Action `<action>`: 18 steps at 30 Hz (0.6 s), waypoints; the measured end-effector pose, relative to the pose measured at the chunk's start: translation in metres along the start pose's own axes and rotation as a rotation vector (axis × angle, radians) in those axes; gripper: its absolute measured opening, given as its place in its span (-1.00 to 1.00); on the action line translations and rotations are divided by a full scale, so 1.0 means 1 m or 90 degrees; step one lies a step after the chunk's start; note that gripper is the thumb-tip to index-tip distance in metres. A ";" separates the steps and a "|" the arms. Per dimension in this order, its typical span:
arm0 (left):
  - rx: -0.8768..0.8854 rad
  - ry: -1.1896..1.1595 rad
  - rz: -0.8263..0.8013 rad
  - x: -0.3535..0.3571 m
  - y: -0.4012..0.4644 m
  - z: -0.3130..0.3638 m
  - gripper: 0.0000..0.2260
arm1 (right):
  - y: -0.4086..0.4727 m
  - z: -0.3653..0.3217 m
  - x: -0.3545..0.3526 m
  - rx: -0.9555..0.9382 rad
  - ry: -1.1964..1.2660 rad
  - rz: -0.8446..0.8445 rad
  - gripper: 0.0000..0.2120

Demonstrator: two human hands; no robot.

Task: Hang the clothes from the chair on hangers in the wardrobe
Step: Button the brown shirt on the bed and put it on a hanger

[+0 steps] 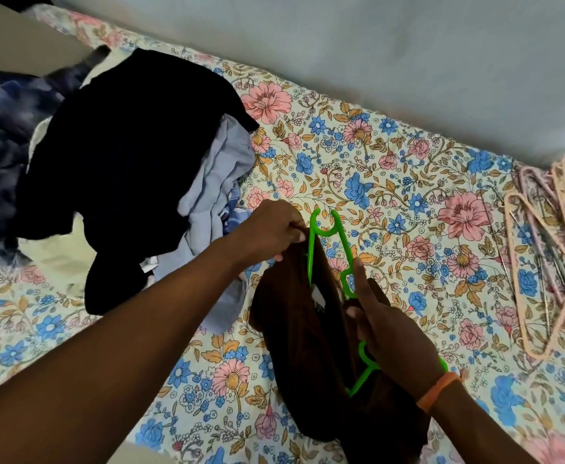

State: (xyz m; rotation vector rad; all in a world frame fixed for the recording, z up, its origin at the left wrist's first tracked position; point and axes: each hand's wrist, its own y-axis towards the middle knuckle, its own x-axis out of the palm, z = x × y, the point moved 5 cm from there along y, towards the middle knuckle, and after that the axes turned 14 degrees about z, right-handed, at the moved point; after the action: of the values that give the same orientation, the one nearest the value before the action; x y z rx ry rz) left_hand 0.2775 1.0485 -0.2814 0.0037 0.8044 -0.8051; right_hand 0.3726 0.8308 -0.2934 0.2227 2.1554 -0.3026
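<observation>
My left hand [272, 233] pinches the dark brown garment [311, 329] at its top edge; right hand [388, 333] grips the green plastic hanger [314, 252] half inside it, above the floral bedsheet [391, 155]. Fabric looks soft and limp, hanger light and stiff. Best hold: neckline.

Single head-worn wide-angle view, looking forward and steeply down onto floral-patterned bedsheet [391, 169]. Close range: both forearms enter from bottom edge. Grey wall [375, 45] bounds top. Frame tilted.
</observation>
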 end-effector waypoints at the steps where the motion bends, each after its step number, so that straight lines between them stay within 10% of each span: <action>1: 0.013 0.002 -0.012 0.000 0.002 0.001 -0.90 | 0.000 0.001 -0.001 0.005 -0.008 0.011 -0.01; 6: 0.103 0.181 0.080 0.003 0.011 0.011 -0.68 | -0.001 0.011 -0.001 0.031 -0.001 0.060 -0.04; 18: -0.334 -0.172 0.122 -0.003 0.008 -0.020 -0.76 | 0.010 0.000 -0.004 -0.033 -0.034 -0.037 -0.10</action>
State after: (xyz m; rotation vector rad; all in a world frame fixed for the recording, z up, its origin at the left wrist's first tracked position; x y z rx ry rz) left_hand 0.2686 1.0621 -0.2956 -0.4790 0.7244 -0.3856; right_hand 0.3773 0.8397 -0.2912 0.1222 2.1171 -0.2819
